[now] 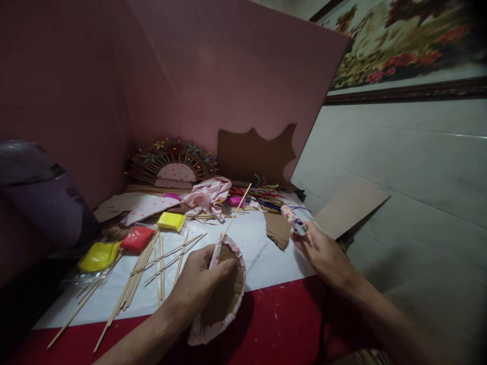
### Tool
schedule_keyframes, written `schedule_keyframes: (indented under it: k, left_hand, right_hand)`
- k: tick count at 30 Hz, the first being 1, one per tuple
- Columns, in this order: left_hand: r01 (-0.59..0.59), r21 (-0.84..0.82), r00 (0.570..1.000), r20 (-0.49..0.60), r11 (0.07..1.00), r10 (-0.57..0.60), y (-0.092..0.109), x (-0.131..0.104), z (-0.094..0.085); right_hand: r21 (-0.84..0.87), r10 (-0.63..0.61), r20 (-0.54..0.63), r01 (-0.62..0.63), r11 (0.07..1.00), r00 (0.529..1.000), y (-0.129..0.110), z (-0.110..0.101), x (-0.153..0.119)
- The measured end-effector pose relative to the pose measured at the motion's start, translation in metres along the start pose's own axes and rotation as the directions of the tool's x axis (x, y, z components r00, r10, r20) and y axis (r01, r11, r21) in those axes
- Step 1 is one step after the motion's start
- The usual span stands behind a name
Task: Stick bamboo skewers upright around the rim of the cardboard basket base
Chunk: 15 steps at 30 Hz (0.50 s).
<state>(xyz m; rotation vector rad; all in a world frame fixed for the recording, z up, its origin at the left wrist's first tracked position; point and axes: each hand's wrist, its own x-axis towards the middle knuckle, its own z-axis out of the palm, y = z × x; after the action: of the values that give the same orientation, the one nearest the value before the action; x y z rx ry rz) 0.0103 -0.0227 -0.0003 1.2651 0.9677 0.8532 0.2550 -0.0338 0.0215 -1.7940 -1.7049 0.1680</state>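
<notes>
My left hand [201, 279] grips a half-round cardboard piece [224, 299] edged with pink dotted cloth, thumb on its brown face. A thin wooden stick [238, 210] stands up at a slant from the top edge of that piece. To the right, my right hand [314, 243] is closed around a small tube or bottle [294, 220] with a pale, spotted end pointing up and left. The tube is apart from the cardboard piece.
Loose wooden sticks [163, 268] lie at the left, beside yellow [99, 256] and red [137, 238] packets. Crumpled pink cloth [209, 195], a decorated half-round fan [175, 167] and a jagged brown board [254, 154] are behind. A cardboard scrap [277, 229] lies near my right hand.
</notes>
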Motion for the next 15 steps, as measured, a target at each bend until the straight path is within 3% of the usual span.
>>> schedule_keyframes:
  k: [3,6,8,10,12,15]
  left_hand:
    - [0.004,-0.019,1.0,0.012,1.0,-0.004,0.0,0.0,-0.001]
    - [-0.003,-0.034,1.0,0.006,0.999,0.003,0.001,-0.001,0.0]
    - [0.002,-0.046,1.0,0.009,0.999,-0.001,0.003,-0.002,0.001]
    - [0.031,-0.075,0.999,0.027,0.997,-0.029,0.004,-0.003,0.002]
    - [0.047,-0.127,0.998,0.051,0.991,-0.041,0.004,-0.003,0.003]
    - [0.011,-0.21,0.996,0.085,0.978,0.007,0.001,-0.002,0.003]
  right_hand:
    - [-0.305,0.019,0.121,0.019,0.952,0.992,0.021,0.019,0.01]
    - [-0.45,0.01,0.194,0.08,0.889,0.981,0.03,0.034,0.015]
    - [-0.512,-0.004,0.16,0.086,0.855,0.987,0.025,0.035,0.015]
    - [-0.518,-0.115,0.059,0.129,0.846,0.992,0.01,0.03,0.01]
    - [-0.305,-0.378,0.025,0.367,0.879,0.925,-0.012,0.023,0.002]
    - [0.097,-0.616,0.004,0.613,0.784,0.788,-0.043,0.019,-0.011]
